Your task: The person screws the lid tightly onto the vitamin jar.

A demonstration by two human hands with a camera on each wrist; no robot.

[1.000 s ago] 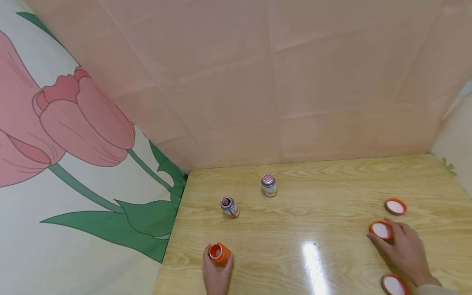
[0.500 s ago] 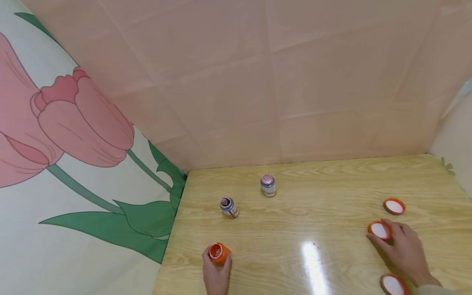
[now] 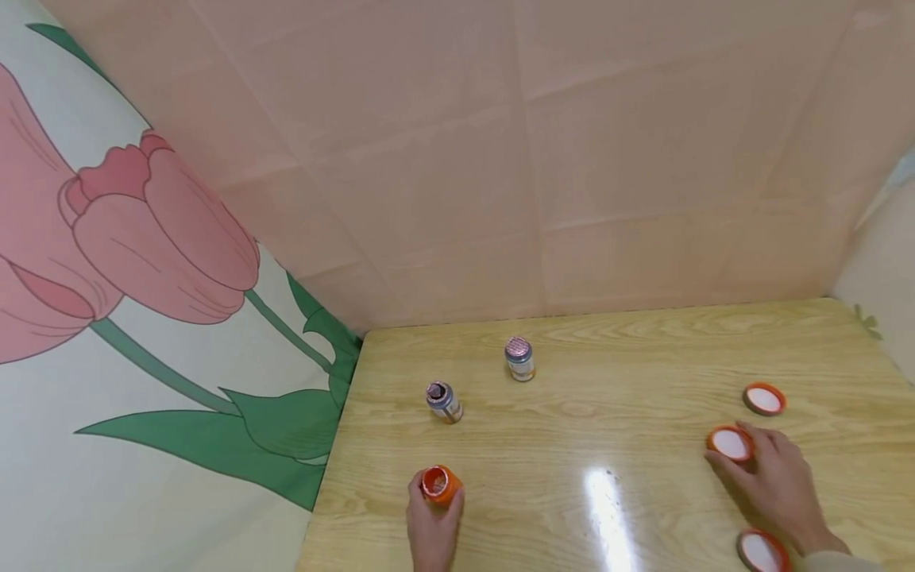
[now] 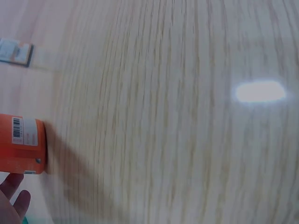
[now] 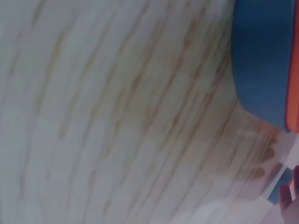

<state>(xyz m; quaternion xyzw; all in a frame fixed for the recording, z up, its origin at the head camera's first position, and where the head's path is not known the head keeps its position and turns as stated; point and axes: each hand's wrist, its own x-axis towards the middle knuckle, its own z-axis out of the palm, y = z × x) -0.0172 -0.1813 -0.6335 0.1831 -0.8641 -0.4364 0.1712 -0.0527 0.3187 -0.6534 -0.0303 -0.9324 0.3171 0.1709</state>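
Since half a second ago, the orange jar (image 3: 449,488) has shifted a little to the right together with the left hand (image 3: 433,531), while the right hand (image 3: 785,486) and its orange-rimmed lid (image 3: 729,443) have edged slightly left. Farthest left, large pink tulips (image 3: 171,230) cover the side wall. Next, near the front of the tabletop (image 3: 615,381), the left hand grasps the orange jar between thumb and fingers; its uncapped mouth shows in the head view, and the left wrist view catches its barcode label (image 4: 24,131). Beyond it stands a small open jar (image 3: 447,407), something dark in its mouth, and farther back to the right a pink-topped jar (image 3: 520,364). Well apart on the right, the right hand pinches the orange-rimmed lid by its edge, white face up. Just beside are two more lids, the near lid (image 3: 762,551) and the far lid (image 3: 764,399).
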